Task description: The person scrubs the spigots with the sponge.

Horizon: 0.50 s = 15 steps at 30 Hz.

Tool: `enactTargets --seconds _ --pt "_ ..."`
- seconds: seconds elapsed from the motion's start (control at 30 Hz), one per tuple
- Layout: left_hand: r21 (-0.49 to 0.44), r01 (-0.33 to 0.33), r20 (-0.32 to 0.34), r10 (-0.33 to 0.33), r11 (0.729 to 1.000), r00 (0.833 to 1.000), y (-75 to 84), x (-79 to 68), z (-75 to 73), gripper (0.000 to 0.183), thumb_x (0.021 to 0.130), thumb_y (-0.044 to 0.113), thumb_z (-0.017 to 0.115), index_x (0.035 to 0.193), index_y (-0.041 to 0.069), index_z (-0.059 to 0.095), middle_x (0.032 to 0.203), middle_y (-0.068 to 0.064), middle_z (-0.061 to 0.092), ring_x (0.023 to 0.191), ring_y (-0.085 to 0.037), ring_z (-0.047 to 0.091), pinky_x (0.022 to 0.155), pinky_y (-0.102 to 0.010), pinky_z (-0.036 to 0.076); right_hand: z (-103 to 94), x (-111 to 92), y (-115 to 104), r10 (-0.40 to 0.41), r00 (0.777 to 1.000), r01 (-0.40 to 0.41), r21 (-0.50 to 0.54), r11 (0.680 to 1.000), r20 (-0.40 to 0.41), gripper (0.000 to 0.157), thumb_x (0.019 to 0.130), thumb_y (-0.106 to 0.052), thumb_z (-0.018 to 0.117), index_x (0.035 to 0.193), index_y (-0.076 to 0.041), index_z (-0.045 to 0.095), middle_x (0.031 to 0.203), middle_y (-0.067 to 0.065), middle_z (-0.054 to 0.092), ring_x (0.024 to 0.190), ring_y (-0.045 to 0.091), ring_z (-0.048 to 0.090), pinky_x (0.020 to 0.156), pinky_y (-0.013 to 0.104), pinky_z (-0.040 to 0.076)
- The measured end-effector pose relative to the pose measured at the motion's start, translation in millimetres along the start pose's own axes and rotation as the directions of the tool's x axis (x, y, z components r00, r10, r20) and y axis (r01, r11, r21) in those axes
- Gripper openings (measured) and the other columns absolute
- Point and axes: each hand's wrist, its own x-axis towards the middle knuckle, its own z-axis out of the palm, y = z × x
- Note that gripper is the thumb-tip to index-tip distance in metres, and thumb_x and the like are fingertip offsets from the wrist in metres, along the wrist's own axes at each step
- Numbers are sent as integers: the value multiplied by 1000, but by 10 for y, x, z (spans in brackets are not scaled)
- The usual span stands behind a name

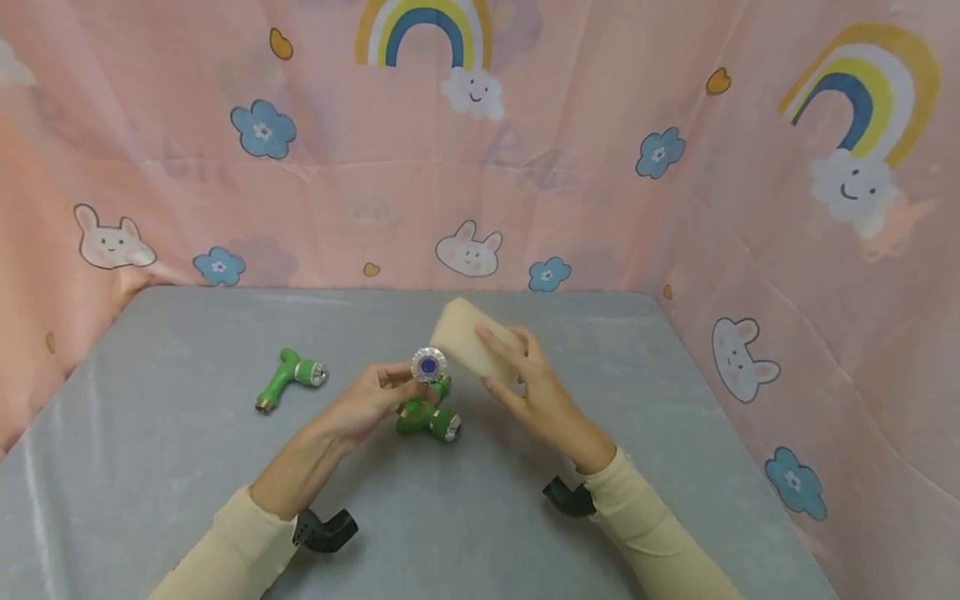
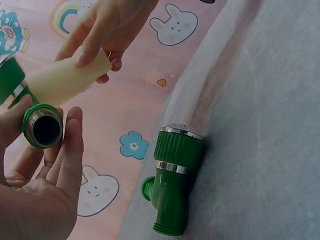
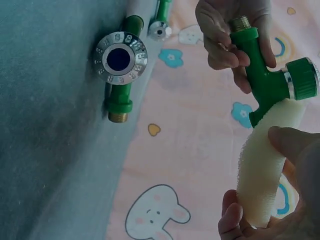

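Observation:
My left hand (image 1: 371,398) grips a green water tap (image 3: 270,87) with a ribbed knob and a brass threaded end. In the head view, its silver knob face with a blue centre points up toward me. From the right, my right hand (image 1: 546,404) holds a cream sponge (image 1: 468,340) between thumb and fingers. The sponge's far end lies against the tap body in the right wrist view. A second green tap (image 1: 423,421) rests on the table just below the held one. Farther left lies a third green tap (image 1: 285,379).
The grey-covered table (image 1: 187,333) meets a pink patterned curtain (image 1: 345,192) at its back and right edges. Black curved wrist mounts (image 1: 327,532) stick out from both sleeves, low over the table.

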Motion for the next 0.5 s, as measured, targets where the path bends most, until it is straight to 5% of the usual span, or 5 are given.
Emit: enactTargets --seconds 0.27,0.4,0.5 --pt "-81 31 -120 -41 996 992 -17 -1 10 48 106 19 54 141 -13 46 100 0 78 91 -6 73 89 -25 59 -47 -16 20 68 997 -67 -22 998 45 70 99 -15 66 159 -26 33 153 23 32 112 36 57 80 44 56" --pt "-83 -3 -103 -6 997 995 -18 18 30 46 107 19 52 141 -12 46 112 -7 76 94 -8 73 88 -27 60 -23 -13 -40 -31 999 31 -8 999 26 68 98 -15 66 158 -22 35 151 25 35 118 39 55 85 45 56" --pt "-95 -36 -80 28 995 996 4 25 40 45 108 22 49 140 -9 47 113 0 73 97 -8 71 87 -27 60 26 -15 -94 -91 995 92 -24 995 45 64 98 -15 67 156 -21 41 148 27 36 120 41 55 86 47 57"
